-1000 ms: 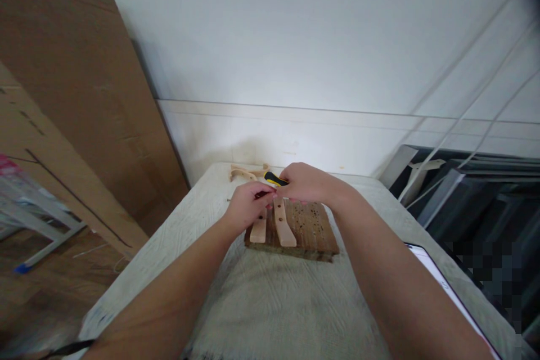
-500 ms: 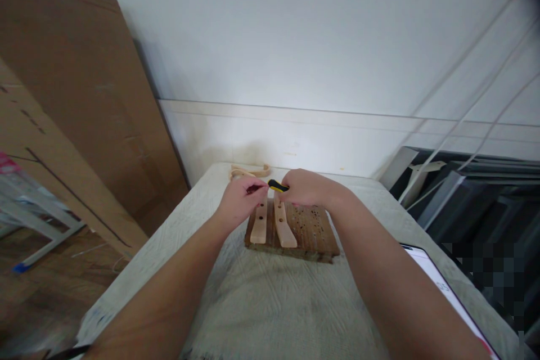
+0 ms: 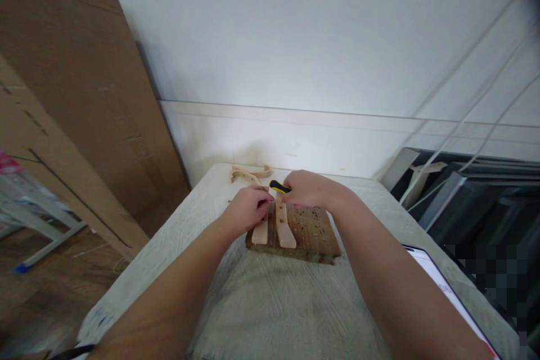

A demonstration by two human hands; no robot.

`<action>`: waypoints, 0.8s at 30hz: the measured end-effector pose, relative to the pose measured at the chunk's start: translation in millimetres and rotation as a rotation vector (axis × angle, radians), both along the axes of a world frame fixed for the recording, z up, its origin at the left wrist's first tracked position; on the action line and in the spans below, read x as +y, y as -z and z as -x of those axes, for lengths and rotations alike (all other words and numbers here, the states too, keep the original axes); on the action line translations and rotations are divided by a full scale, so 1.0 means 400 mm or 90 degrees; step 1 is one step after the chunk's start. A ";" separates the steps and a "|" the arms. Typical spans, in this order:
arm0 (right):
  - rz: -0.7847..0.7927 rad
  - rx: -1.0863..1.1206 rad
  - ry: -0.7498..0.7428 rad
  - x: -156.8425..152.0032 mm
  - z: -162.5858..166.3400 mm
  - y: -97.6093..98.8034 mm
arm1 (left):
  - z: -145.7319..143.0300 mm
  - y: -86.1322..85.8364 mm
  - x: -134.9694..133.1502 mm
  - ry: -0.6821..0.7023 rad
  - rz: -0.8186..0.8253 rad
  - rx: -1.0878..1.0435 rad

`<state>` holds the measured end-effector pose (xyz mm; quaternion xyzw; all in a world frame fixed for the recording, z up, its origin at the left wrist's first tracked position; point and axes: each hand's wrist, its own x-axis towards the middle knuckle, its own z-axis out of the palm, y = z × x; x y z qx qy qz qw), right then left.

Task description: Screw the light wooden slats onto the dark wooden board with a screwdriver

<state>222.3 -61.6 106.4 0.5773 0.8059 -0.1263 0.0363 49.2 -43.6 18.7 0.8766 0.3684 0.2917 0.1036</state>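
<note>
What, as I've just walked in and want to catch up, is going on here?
A person's right hand grips a yellow-and-black handle above a dark wooden board; its far end is hidden by the hand. The left hand is over the left pale wooden piece on the board, covering its upper part. The right pale wooden piece, with holes, lies beside it. More curved pieces lie behind the hands.

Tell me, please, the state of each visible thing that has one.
Left hand: fingers bent, grip unclear.
Right hand: closed on yellow-and-black tool handle.
Wooden board: flat, pitted with holes.
Left wooden piece: partly covered by left hand.
Right wooden piece: drilled, lying on the board.
Rear wooden pieces: lying near the wall.
Phone: screen lit, partly hidden.
</note>
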 end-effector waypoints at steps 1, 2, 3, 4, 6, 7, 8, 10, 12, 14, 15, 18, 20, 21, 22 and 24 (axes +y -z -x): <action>-0.007 -0.001 0.008 -0.001 -0.002 -0.004 | 0.000 0.001 0.000 0.005 -0.003 -0.002; -0.013 -0.002 0.015 -0.003 -0.004 -0.008 | 0.001 0.001 0.001 0.007 -0.003 -0.005; -0.014 -0.001 0.018 -0.004 -0.006 -0.010 | 0.001 0.001 0.001 0.007 -0.001 -0.008; -0.008 0.004 0.018 -0.004 -0.007 -0.010 | 0.002 0.001 0.001 0.010 0.004 -0.012; 0.025 0.027 0.009 -0.004 -0.008 -0.006 | 0.002 0.000 0.002 0.016 0.022 -0.019; 0.042 0.039 0.004 -0.003 -0.008 -0.002 | 0.002 -0.001 0.001 0.013 0.032 -0.022; 0.056 0.046 0.001 -0.001 -0.008 0.003 | 0.002 -0.001 0.001 0.003 0.043 -0.026; 0.072 0.054 -0.002 0.003 -0.008 0.013 | 0.002 -0.003 -0.001 -0.020 0.061 -0.032; 0.075 0.044 -0.003 0.007 -0.007 0.020 | 0.001 -0.004 -0.003 -0.017 0.068 -0.039; 0.077 0.028 -0.003 0.009 -0.004 0.024 | 0.001 -0.003 -0.004 0.025 0.067 -0.050; 0.075 0.018 -0.003 0.010 -0.001 0.025 | 0.000 -0.001 -0.003 0.049 0.066 -0.054; 0.071 -0.009 -0.010 0.007 0.010 0.025 | 0.000 0.007 0.001 0.106 0.068 -0.036; 0.067 -0.026 -0.017 0.004 0.016 0.024 | 0.001 0.014 0.005 0.125 0.069 -0.008; 0.064 -0.033 -0.020 0.004 0.018 0.024 | 0.002 0.017 0.007 0.135 0.070 0.004; 0.061 -0.040 -0.021 0.003 0.020 0.024 | 0.003 0.021 0.010 0.146 0.074 0.011; 0.053 -0.052 -0.020 0.003 0.021 0.026 | 0.004 0.025 0.013 0.166 0.086 0.019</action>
